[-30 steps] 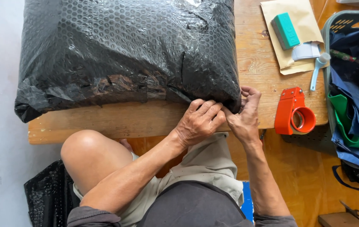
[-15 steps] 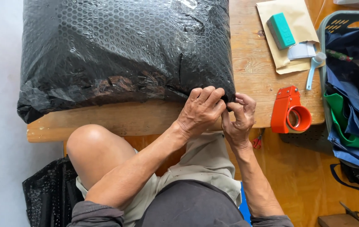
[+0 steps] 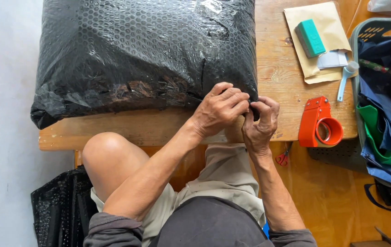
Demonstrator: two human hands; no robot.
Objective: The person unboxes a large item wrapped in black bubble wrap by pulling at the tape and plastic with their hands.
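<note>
Both hands met at the near right corner of the big black bubble-wrapped parcel [image 3: 145, 55] — the left hand [image 3: 220, 110] curled over the corner from the left, the right hand [image 3: 260, 121] pinching the same bit of black wrap from the right, fingertips all but touching. The parcel lay on the wooden tabletop [image 3: 159, 128], its long axis running left to right, spreading far and left from the hands; the left hand sat slightly farther onto it. Just right of the right hand stood the orange tape dispenser [image 3: 319, 123], untouched, with a teal block [image 3: 310, 37] on a tan envelope [image 3: 323, 18] beyond. Against a second ago, the hands had drawn tighter together — the right one curled from an open press into a pinch.
</note>
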